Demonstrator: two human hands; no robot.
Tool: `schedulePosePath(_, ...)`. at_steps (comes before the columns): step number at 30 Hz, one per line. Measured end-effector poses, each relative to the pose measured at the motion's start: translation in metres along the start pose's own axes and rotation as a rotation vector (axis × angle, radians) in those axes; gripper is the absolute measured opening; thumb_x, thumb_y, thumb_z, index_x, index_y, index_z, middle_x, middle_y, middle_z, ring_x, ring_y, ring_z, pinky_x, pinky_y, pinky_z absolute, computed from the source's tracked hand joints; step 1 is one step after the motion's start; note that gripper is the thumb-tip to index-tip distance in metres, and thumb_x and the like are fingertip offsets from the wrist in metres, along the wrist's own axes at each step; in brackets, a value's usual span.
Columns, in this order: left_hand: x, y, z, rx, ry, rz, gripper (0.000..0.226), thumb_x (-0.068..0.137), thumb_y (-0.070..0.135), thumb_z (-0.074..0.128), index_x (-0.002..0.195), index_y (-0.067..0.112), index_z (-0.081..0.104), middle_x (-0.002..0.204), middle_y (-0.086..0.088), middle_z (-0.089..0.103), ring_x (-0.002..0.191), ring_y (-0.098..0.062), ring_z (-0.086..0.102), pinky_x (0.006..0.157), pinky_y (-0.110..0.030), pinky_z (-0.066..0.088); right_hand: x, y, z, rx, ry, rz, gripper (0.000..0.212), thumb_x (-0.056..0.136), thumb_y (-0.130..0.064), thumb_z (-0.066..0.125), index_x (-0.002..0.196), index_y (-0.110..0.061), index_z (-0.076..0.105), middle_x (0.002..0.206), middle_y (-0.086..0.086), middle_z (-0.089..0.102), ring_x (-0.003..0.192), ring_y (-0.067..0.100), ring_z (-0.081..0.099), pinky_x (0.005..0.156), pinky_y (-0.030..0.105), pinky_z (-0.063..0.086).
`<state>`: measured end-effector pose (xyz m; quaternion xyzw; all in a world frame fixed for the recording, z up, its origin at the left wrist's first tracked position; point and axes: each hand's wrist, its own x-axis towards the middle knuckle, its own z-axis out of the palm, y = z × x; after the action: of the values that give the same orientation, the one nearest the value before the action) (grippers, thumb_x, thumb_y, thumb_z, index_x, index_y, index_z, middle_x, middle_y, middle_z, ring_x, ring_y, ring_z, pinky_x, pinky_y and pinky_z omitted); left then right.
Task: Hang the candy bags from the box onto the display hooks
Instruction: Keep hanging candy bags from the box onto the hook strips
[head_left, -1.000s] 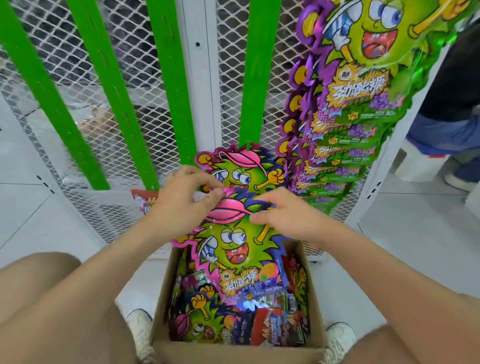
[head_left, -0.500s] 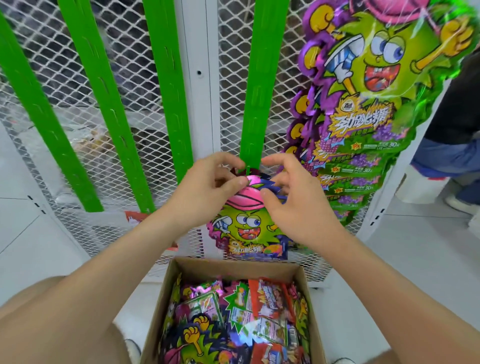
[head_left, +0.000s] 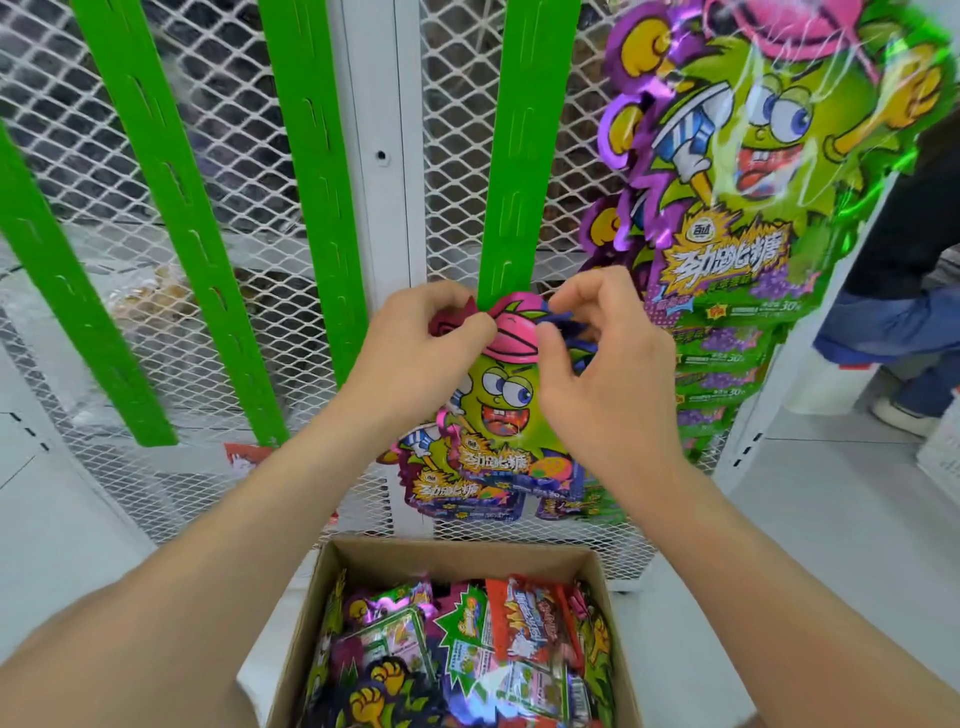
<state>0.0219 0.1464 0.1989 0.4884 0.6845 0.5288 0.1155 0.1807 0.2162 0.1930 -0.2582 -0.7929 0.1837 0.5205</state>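
Far left: three green slotted display strips (head_left: 171, 208) run down a white wire mesh panel (head_left: 93, 156). A white post (head_left: 382, 156) stands between the third of them and a fourth green strip (head_left: 524, 145).

Left hand (head_left: 415, 358): thumb and forefinger pinch the top left edge of a candy bag (head_left: 501, 400), beside the pink cap printed on it.

The candy bag has a green cartoon face and a purple border. It is upright, with the print facing the camera. Its top sits at the lower end of the fourth green strip. The fingers cover the spot, so I cannot tell whether it is caught on a hook. A second bag (head_left: 462, 501) of the same print shows just below it and is partly overlapped by it.

Right hand (head_left: 608, 384): thumb and curled fingers pinch the top right edge of the same candy bag. The two hands are close together above the cap.

Bottom centre: an open cardboard box (head_left: 457, 553) sits just in front of the mesh. It holds loose packs (head_left: 467, 644) in green, purple and red, piled flat.

Right: a column of hung bags (head_left: 753, 182) with the same character and a grape print overlaps downward, just beside the right hand.

Far right: another person's jeans leg (head_left: 893, 327) and shoe (head_left: 904, 418).
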Motion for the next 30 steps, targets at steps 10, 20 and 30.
schedulePosePath(10, -0.010, 0.006, -0.008, 0.002, -0.116, -0.036, 0.032, 0.106, 0.043, 0.058, 0.088, 0.025, 0.078, 0.081, 0.005, 0.075, 0.081, -0.015, 0.069, 0.073, -0.034, 0.052, 0.002, 0.001, 0.003, 0.025, -0.057, -0.001, 0.016, 0.093, -0.009, 0.068, 0.105, -0.018, 0.062, 0.092, -0.017, 0.070, 0.084, 0.007, 0.070, 0.084, 0.046, 0.056)
schedulePosePath(20, -0.016, -0.010, -0.009, 0.188, -0.110, -0.035, 0.019, 0.095, 0.053, 0.055, 0.088, 0.039, 0.066, 0.078, 0.009, 0.061, 0.085, -0.025, 0.059, 0.092, -0.051, 0.052, -0.005, 0.007, 0.008, -0.088, -0.265, 0.127, 0.014, 0.092, -0.019, 0.066, 0.101, -0.028, 0.061, 0.081, -0.003, 0.070, 0.083, 0.019, 0.068, 0.078, 0.044, 0.056)
schedulePosePath(30, -0.068, -0.042, 0.001, 0.668, 0.149, 0.373, 0.024, 0.090, 0.022, 0.066, 0.112, 0.025, 0.059, 0.110, 0.002, 0.055, 0.104, -0.025, 0.047, 0.081, -0.042, 0.036, -0.045, 0.007, -0.003, -0.265, -0.276, -0.265, 0.016, 0.085, -0.006, 0.065, 0.100, -0.011, 0.068, 0.103, 0.005, 0.066, 0.097, 0.026, 0.064, 0.086, 0.044, 0.054)
